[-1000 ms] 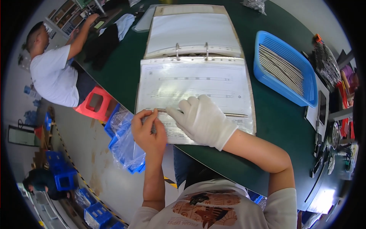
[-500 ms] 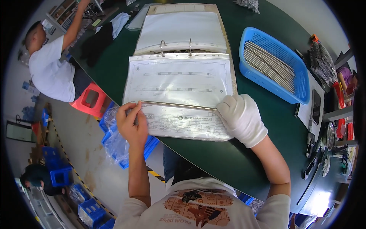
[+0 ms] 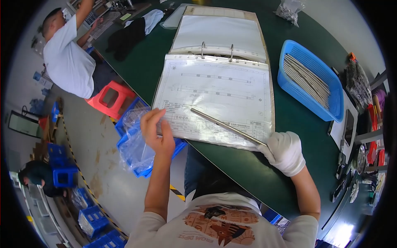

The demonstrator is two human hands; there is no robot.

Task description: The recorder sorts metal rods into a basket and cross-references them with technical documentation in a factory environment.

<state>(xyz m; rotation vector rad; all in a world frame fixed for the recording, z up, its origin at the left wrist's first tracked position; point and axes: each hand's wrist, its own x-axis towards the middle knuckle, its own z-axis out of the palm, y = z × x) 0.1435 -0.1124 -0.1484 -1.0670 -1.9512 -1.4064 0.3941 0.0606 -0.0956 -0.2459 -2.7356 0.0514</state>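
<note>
My right hand [image 3: 286,153], in a white glove, grips one end of a thin metal rod [image 3: 227,126]. The rod slants up and left across a drawing sheet in a clear sleeve [image 3: 215,101], and its far end is free. My bare left hand [image 3: 158,131] is at the sheet's lower left edge, thumb and fingers apart, with nothing in it. That sheet belongs to an open ring binder [image 3: 219,35], whose two metal rings stand up between the pages.
A blue plastic basket [image 3: 289,82] of similar rods stands to the right on the green table [image 3: 231,165]. Calipers [image 3: 340,159] lie farther right. Left of the table are a red stool [image 3: 111,99], blue crates with plastic film [image 3: 136,140], and another person [image 3: 68,58].
My left hand has let go of the rod's left end. My right hand has drawn the rod down and right, so it now tilts. The view has shifted slightly left.
</note>
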